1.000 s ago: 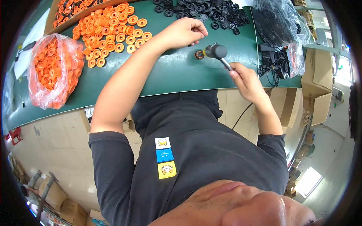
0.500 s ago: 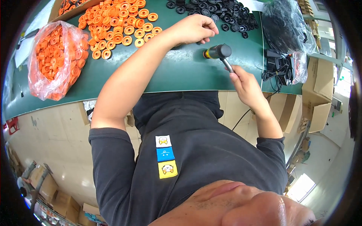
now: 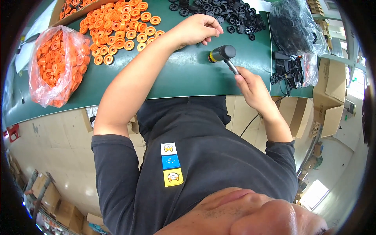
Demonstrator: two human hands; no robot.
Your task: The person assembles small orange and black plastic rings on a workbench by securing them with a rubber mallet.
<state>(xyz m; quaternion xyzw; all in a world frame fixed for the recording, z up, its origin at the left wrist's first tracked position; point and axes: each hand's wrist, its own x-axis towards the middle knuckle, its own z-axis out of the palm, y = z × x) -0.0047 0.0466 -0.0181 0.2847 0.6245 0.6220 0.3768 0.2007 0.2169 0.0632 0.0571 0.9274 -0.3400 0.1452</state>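
Partly hidden mallet handle in right hand

A workshop: green bench, mallet at one o'clock, heaped orange parts at eleven, cartons at eight.

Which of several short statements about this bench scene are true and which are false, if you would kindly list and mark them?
1. The right hand holds a mallet by its handle. True.
2. The mallet's head is black all over. False: it has a yellow band at its left end.
3. A clear plastic bag of orange wheel-shaped parts rests on the green table. True.
4. The loose black parts lie left of the loose orange ones. False: the black round parts lie right of the loose orange wheel-shaped parts.
5. The left hand is nearer the loose orange parts than the right hand is. True.
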